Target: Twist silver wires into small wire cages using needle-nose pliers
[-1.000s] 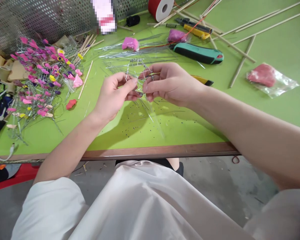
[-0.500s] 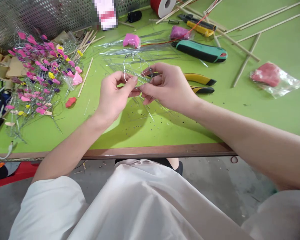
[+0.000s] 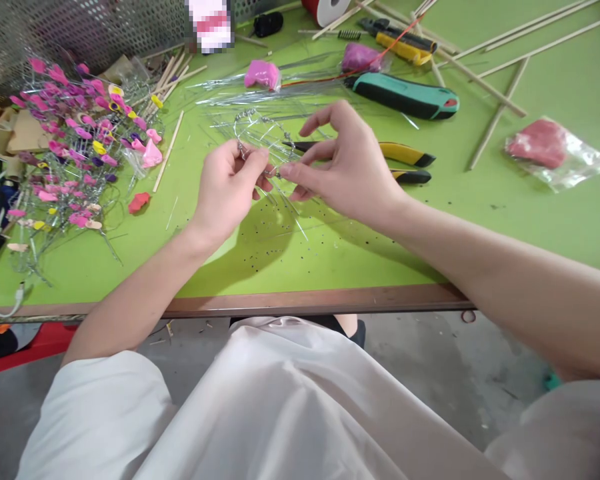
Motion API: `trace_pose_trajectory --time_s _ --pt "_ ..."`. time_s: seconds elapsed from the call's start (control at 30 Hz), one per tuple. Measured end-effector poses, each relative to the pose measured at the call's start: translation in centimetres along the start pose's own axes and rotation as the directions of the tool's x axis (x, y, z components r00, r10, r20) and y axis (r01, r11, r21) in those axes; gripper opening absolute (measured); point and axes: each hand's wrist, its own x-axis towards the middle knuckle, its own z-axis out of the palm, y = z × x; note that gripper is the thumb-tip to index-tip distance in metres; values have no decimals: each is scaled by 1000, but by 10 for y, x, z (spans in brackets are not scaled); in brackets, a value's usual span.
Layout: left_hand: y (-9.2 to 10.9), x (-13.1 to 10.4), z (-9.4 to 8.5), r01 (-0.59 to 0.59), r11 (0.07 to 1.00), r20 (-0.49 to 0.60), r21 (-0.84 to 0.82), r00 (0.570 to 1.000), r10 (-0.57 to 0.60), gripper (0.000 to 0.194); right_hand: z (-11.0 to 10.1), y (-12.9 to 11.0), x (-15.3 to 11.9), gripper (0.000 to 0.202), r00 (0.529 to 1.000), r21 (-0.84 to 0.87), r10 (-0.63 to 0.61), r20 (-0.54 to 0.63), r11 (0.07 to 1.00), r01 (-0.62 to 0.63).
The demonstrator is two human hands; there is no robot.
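Observation:
A ring of twisted silver wire (image 3: pixel 275 123) is held up over the table between my two hands. My left hand (image 3: pixel 233 183) pinches its near left side between thumb and fingers. At the near right side, the thumb and a finger of my right hand (image 3: pixel 347 157) close on the ring, while the upper fingers are lifted off and curved. Pliers with yellow and black handles (image 3: pixel 405 155) lie on the table behind my right hand, partly covered by it. Loose straight wires (image 3: pixel 230 100) spread on the table beyond the ring.
A bunch of wire stems with pink, purple and yellow tips (image 3: pixel 80 147) stands left. Beyond my hands are a teal-handled cutter (image 3: pixel 405 95), pink clay packets (image 3: pixel 263 75) and wooden sticks (image 3: pixel 500 100). A bag of red clay (image 3: pixel 540 143) lies right; tiny bits (image 3: pixel 265 253) dot the near table (image 3: pixel 145 267).
My right hand's upper fingers have lifted and spread away from the ring. The ring has tilted and shifted slightly left, and the camera view has moved a little.

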Motion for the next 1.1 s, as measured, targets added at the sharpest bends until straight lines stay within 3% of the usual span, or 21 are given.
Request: trace_pose_trajectory --time_s 0.1,0.23,0.4,0.57,0.7,0.97,1.1 --pt "6 -2 2 73 995 -7 -61 997 -74 19 -2 -7 -6 32 976 -159 -199 -90 970 183" --pt "14 -6 4 101 988 -10 -120 995 -103 23 -2 -10 -7 22 937 -299 -346 -53 901 315" --pt "12 -6 6 129 980 -22 -153 991 -134 21 0 -7 -3 14 929 -338 -364 -62 884 323" --pt "15 -8 8 146 977 -32 -155 988 -152 22 2 -6 -3 21 920 -344 -384 -77 877 337" --pt "18 -10 11 136 980 -33 -145 989 -142 24 2 -5 0 29 915 -324 -403 -33 870 371" --pt "16 -10 10 156 977 -32 -144 986 -162 26 -9 -9 6 24 870 -516 -469 150 714 474" --pt "19 -10 9 160 975 -16 -153 986 -164 29 -9 -11 5 26 861 -525 -479 169 696 490"
